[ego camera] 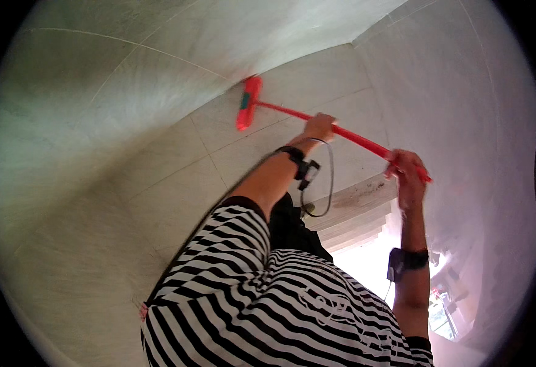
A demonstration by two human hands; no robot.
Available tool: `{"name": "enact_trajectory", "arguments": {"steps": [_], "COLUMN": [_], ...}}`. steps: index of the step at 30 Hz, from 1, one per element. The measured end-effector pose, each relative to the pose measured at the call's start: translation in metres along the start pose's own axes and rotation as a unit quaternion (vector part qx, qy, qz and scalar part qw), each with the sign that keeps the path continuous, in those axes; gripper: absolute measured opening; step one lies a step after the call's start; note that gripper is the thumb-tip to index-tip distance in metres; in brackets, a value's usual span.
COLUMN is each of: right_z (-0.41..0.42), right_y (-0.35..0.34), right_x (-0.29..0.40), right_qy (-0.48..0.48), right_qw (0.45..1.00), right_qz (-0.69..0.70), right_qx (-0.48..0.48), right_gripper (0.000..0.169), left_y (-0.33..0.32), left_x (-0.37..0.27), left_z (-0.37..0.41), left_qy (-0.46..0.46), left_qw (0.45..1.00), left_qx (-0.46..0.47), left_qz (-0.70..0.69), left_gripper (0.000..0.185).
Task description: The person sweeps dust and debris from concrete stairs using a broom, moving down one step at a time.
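A red broom (364, 141) slants across the view, both of my hands on its handle. My left hand (321, 126) grips the shaft partway down. Near the top end, my right hand (407, 166) is closed around the handle, whose tip sticks out past the fingers. The broom head (249, 103), red with a green patch, is at the tiled floor (277, 151) beside the foot of the wall. Its bristles are hard to make out. Slight blur shows on the head and right hand.
A marbled wall (158, 78) meets the floor behind the broom head; another wall (451, 114) rises on the right. Steps (355, 211) descend near my feet towards a bright opening (364, 257). A cable loop (332, 179) hangs from a device strapped to my left wrist.
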State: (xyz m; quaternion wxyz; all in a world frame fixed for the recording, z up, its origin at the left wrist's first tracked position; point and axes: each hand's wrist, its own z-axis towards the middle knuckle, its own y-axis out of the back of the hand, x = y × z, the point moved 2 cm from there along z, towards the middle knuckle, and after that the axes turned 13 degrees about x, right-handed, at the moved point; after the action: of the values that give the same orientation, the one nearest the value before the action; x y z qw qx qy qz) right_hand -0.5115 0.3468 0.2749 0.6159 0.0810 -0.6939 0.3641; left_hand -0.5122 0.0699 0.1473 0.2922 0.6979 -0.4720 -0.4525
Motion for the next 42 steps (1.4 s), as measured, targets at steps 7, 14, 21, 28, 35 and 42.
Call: {"name": "enact_trajectory", "arguments": {"steps": [7,14,21,28,35,42], "right_z": [-0.049,-0.09,-0.133,-0.166,-0.17,-0.113], "right_y": [-0.023,-0.026,-0.018,-0.012,0.002,-0.026], "right_x": [0.08,-0.064,0.037,0.109,0.093,-0.053], "right_qy": [0.035,-0.022,0.035,-0.034,0.004,-0.086], "right_qw": [0.987,0.998,0.993,0.959,0.986,0.987], "right_qz": [-0.16,0.06,-0.11,-0.278,-0.151,0.091], "right_qx": [-0.01,0.006,-0.021,-0.041,-0.071,0.105], "right_gripper": [0.026,0.029,0.023,0.019,0.027,0.022], "left_y": [0.017,-0.069,-0.066,-0.113,-0.085,-0.092], "left_x": [-0.091,0.02,-0.066,-0.19,-0.157,0.015], "left_z": [-0.004,-0.066,-0.064,-0.032,-0.074,-0.141], "left_qy": [-0.089,0.008,-0.147,-0.213,-0.122,0.092], "left_qw": [0.994,0.996,0.987,0.962,0.979,0.979], "left_qx": [0.056,0.083,-0.071,0.15,0.161,0.178], "left_qz": [-0.005,0.045,-0.012,-0.079,-0.009,0.038], "left_gripper": [0.014,0.016,0.018,0.013,0.02,0.018]}}
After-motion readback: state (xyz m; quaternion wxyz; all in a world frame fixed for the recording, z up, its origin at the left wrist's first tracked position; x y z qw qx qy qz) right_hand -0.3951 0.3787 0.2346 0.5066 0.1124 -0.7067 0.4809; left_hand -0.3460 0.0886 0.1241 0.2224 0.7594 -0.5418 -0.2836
